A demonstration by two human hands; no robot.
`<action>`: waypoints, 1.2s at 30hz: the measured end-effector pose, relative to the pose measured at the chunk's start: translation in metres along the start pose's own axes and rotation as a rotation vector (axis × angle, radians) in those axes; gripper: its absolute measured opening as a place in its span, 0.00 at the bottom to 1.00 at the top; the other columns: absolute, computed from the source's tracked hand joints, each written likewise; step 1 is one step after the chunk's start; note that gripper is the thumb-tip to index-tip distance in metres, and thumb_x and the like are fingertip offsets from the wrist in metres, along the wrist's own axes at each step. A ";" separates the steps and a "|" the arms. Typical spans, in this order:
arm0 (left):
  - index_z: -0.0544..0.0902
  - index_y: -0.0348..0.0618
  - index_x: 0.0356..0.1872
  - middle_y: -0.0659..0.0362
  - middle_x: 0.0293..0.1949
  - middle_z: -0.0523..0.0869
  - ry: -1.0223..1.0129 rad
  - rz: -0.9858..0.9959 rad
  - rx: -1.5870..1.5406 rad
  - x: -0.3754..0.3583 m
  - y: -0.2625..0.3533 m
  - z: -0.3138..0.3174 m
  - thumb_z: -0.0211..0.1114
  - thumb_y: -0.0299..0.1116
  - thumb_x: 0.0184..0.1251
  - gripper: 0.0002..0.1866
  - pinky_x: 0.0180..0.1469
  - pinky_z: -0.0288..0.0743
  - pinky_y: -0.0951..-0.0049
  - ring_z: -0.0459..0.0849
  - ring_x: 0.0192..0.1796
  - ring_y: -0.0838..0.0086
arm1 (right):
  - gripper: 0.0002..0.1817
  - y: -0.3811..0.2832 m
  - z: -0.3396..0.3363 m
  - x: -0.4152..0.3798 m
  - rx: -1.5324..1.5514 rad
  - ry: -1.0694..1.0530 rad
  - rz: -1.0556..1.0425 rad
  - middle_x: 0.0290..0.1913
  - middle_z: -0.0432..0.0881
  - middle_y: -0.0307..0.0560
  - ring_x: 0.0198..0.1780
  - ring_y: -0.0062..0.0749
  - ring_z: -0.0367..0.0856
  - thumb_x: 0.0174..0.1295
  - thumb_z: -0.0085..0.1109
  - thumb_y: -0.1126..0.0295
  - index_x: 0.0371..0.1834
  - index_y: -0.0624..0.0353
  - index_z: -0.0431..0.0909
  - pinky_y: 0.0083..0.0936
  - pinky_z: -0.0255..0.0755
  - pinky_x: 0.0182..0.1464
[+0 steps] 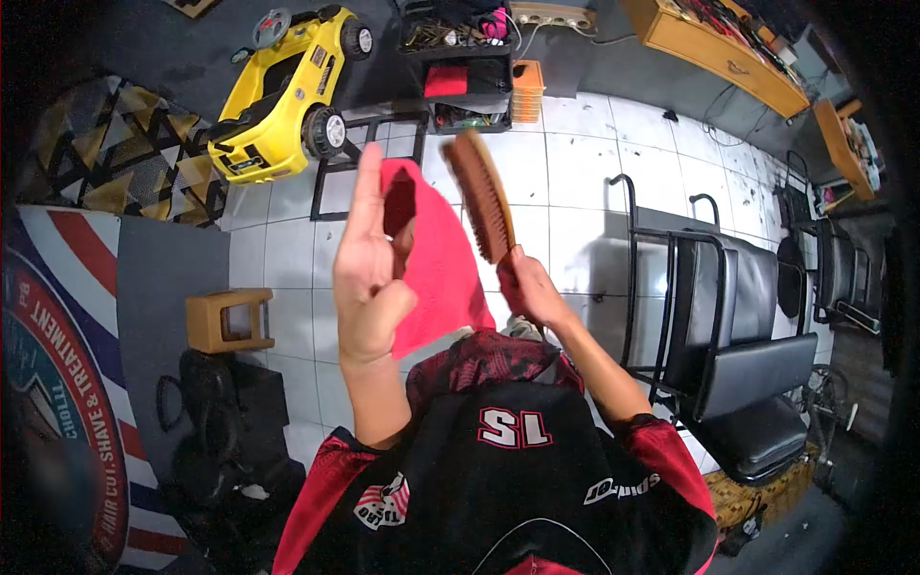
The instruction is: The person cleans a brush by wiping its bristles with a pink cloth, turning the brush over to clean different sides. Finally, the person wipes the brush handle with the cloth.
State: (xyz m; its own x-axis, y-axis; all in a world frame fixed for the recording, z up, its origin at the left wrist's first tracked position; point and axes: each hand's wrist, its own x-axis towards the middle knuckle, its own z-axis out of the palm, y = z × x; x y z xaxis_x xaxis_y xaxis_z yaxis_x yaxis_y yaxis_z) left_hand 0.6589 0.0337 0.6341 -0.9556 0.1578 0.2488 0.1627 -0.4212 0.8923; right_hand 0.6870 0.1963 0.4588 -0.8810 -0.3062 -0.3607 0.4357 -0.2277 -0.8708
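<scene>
My left hand (362, 273) is raised on the left with its index finger pointing up. Its other fingers reach into the dark opening of a pink-red cloth piece (436, 264), which hangs from the hand and is shaped like a soft hat or pouch. In my right hand (537, 292) is the handle of a wooden brush (482, 196), held upright and slightly blurred. The bristles face left, toward the cloth, with a narrow gap between them at the top.
A yellow toy car (283, 96) stands at the back left, a small brown stool (230, 321) nearer. Black metal-framed chairs (728, 326) are on the right. Behind are a dark shelf rack (460, 72) and a wooden drawer table (724, 62). White tiles (580, 177) cover the floor.
</scene>
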 end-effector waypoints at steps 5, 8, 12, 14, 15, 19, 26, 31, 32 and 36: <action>0.41 0.27 0.66 0.49 0.65 0.55 -0.070 0.007 -0.010 0.000 -0.004 0.007 0.48 0.20 0.35 0.47 0.64 0.53 0.73 0.60 0.64 0.70 | 0.31 -0.026 0.026 -0.005 -0.123 -0.168 -0.213 0.16 0.64 0.36 0.20 0.21 0.63 0.67 0.29 0.46 0.20 0.62 0.67 0.21 0.61 0.24; 0.40 0.27 0.66 0.45 0.64 0.56 -0.032 0.139 0.011 -0.002 -0.001 0.001 0.56 0.24 0.33 0.51 0.65 0.52 0.71 0.60 0.64 0.67 | 0.35 0.036 0.000 0.029 -0.424 -0.105 0.177 0.14 0.66 0.40 0.20 0.22 0.66 0.66 0.29 0.43 0.17 0.63 0.70 0.22 0.64 0.25; 0.38 0.27 0.66 0.43 0.63 0.59 0.056 0.170 0.079 -0.006 0.026 -0.001 0.58 0.25 0.28 0.56 0.66 0.52 0.69 0.63 0.63 0.62 | 0.41 0.198 -0.091 0.052 -0.985 0.021 0.252 0.20 0.76 0.62 0.27 0.54 0.78 0.62 0.27 0.38 0.24 0.68 0.77 0.42 0.69 0.34; 0.40 0.26 0.65 0.41 0.62 0.59 0.041 0.145 0.105 -0.004 0.028 -0.002 0.58 0.27 0.29 0.55 0.66 0.51 0.68 0.63 0.63 0.62 | 0.42 0.257 -0.127 0.045 -1.070 0.135 0.157 0.25 0.76 0.71 0.35 0.65 0.76 0.62 0.26 0.39 0.25 0.71 0.78 0.48 0.68 0.40; 0.40 0.25 0.65 0.41 0.62 0.59 0.030 0.137 0.131 -0.004 0.022 -0.005 0.58 0.29 0.29 0.55 0.66 0.51 0.67 0.63 0.63 0.61 | 0.42 0.257 -0.129 0.040 -1.075 0.144 0.200 0.25 0.75 0.72 0.35 0.65 0.76 0.62 0.26 0.39 0.24 0.71 0.78 0.48 0.68 0.39; 0.42 0.22 0.64 0.40 0.62 0.59 0.035 0.084 0.111 -0.007 0.009 0.000 0.61 0.33 0.33 0.54 0.66 0.51 0.65 0.63 0.64 0.61 | 0.42 0.229 -0.131 0.019 -1.042 0.251 0.188 0.25 0.74 0.74 0.35 0.67 0.75 0.62 0.27 0.39 0.23 0.72 0.77 0.49 0.68 0.38; 0.49 0.22 0.63 0.48 0.59 0.65 -0.038 -0.027 0.094 -0.002 -0.007 0.006 0.50 0.20 0.35 0.44 0.48 0.65 0.79 0.72 0.45 0.72 | 0.28 0.056 -0.035 0.019 -0.047 0.222 0.108 0.14 0.59 0.32 0.15 0.18 0.57 0.64 0.33 0.41 0.18 0.53 0.62 0.17 0.52 0.15; 0.58 0.20 0.60 0.48 0.62 0.64 -0.067 0.002 0.264 -0.002 -0.012 0.016 0.40 0.13 0.28 0.42 0.33 0.60 0.84 0.64 0.29 0.79 | 0.26 0.000 0.007 -0.005 0.042 -0.112 -0.313 0.19 0.65 0.35 0.20 0.18 0.64 0.69 0.32 0.51 0.21 0.60 0.65 0.20 0.58 0.20; 0.58 0.20 0.60 0.48 0.62 0.64 -0.085 0.032 0.241 -0.002 -0.011 0.017 0.40 0.13 0.28 0.42 0.33 0.60 0.84 0.64 0.29 0.79 | 0.26 -0.002 0.012 -0.003 -0.087 -0.084 -0.462 0.19 0.65 0.34 0.20 0.19 0.64 0.69 0.33 0.52 0.22 0.62 0.65 0.22 0.59 0.20; 0.59 0.20 0.59 0.44 0.63 0.62 -0.052 0.202 0.161 -0.002 -0.007 0.008 0.44 0.16 0.33 0.39 0.32 0.59 0.85 0.63 0.28 0.80 | 0.28 0.050 -0.021 0.030 -0.640 0.043 -0.325 0.20 0.75 0.55 0.23 0.45 0.75 0.67 0.37 0.51 0.26 0.68 0.72 0.33 0.69 0.30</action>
State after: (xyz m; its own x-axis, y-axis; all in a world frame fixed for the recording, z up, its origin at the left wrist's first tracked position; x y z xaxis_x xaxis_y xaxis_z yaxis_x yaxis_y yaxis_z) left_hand 0.6621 0.0435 0.6306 -0.8866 0.1327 0.4430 0.3896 -0.3019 0.8701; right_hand 0.6788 0.1950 0.3972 -0.9599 -0.2755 -0.0513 -0.0320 0.2897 -0.9566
